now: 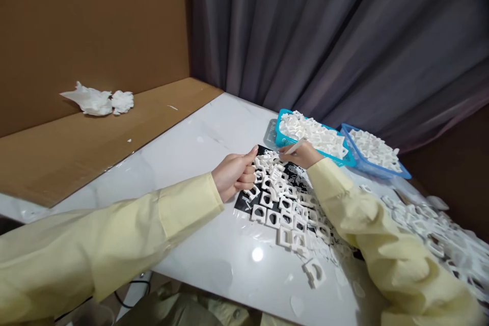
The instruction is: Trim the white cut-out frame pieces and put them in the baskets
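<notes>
White plastic pieces with round openings [272,218] lie in a loose spread over a black sheet [242,201] on the white table. At the sheet's left edge is my left hand [236,173], its fingers curled and its thumb pointing up; what it holds, if anything, is hidden. My right hand [301,154] is closed on a slim pale tool [296,146] at the back of the pieces, just in front of the blue-green basket. Small white scraps lie between the two hands.
A blue-green basket [280,138] and a blue basket [369,167], both full of white pieces, stand at the back right. More white pieces [439,234] are heaped at the right. Crumpled tissue [91,101] lies on cardboard [153,114] at the left.
</notes>
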{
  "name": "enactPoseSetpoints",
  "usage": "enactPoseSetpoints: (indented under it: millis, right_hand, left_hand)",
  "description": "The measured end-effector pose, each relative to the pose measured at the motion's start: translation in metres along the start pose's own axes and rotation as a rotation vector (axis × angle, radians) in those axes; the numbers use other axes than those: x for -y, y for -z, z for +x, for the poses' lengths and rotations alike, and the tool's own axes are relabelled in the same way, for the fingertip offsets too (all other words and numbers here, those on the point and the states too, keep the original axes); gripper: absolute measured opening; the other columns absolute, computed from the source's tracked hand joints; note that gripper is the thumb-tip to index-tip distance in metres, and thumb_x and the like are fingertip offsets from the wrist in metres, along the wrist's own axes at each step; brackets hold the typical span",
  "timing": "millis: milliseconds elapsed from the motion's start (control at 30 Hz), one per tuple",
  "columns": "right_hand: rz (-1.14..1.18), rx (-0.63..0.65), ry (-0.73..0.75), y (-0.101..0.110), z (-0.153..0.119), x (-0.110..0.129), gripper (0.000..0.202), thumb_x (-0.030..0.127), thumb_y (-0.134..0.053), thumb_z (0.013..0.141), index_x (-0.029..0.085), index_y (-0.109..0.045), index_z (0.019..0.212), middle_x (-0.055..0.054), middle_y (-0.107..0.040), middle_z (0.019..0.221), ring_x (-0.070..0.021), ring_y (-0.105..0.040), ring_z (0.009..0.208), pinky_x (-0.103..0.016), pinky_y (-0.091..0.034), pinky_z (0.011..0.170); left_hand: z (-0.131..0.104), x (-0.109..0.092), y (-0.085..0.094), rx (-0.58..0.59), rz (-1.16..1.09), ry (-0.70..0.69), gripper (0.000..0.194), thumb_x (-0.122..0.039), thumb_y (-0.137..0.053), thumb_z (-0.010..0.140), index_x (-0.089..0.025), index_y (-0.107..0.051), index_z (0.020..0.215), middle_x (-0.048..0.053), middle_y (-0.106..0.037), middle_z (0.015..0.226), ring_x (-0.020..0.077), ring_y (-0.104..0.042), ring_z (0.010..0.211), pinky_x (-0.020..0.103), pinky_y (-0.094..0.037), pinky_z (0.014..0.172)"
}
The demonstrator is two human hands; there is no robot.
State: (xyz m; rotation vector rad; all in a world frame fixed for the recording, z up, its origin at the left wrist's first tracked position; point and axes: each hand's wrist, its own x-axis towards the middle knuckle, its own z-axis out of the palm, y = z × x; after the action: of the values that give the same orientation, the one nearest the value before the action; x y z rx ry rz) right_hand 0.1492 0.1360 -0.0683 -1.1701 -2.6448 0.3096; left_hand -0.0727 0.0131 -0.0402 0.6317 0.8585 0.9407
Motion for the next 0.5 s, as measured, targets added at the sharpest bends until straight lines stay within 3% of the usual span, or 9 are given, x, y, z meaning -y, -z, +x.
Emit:
enactPoseSetpoints:
  millis: [133, 267, 367, 500]
  right_hand:
    - [0.014, -0.147, 0.123, 0.0, -0.004, 0.012, 0.026, 0.033, -0.051, 0.089, 0.016, -0.055, 0.109, -0.006, -0.058, 0.109, -0.0165, -0.059, 0.093, -0.037, -0.051, 0.08]
    - [0.014, -0.325, 0.26, 0.017, -0.048, 0.06, 0.014, 0.024, -0.053, 0.088, 0.018, -0.065, 0.087, -0.006, -0.068, 0.096, -0.0201, -0.06, 0.101, -0.043, -0.05, 0.089]
    - [-0.058, -0.368, 0.418, 0.025, -0.092, 0.103, 0.02, 0.013, -0.058, 0.083, 0.02, -0.065, 0.1, -0.005, -0.068, 0.107, -0.0223, -0.057, 0.112, -0.044, -0.053, 0.091]
    - [-0.165, -0.332, 0.458, 0.015, -0.137, 0.141, 0.036, 0.007, -0.056, 0.083, 0.019, -0.057, 0.117, -0.006, -0.061, 0.119, -0.0206, -0.054, 0.116, -0.036, -0.056, 0.091]
  left_hand:
    - [0.005, 0.002, 0.003, -0.003, 0.02, 0.019, 0.042, -0.028, -0.046, 0.089, -0.019, -0.027, 0.052, -0.009, -0.022, 0.047, 0.0018, -0.018, 0.034, 0.013, -0.015, 0.03]
    - [0.005, 0.003, 0.002, 0.045, 0.045, -0.02, 0.027, -0.033, -0.058, 0.081, -0.014, -0.048, 0.064, -0.001, -0.048, 0.063, 0.007, -0.048, 0.052, 0.017, -0.04, 0.044]
    - [0.001, 0.007, -0.001, 0.175, 0.09, 0.001, 0.03, -0.04, -0.065, 0.074, -0.012, -0.055, 0.072, 0.004, -0.057, 0.074, 0.0137, -0.057, 0.07, 0.024, -0.048, 0.061]
    - [-0.009, 0.016, -0.009, 0.442, 0.129, 0.132, 0.037, -0.048, -0.064, 0.073, -0.012, -0.056, 0.072, 0.002, -0.056, 0.069, 0.0127, -0.056, 0.067, 0.028, -0.046, 0.066]
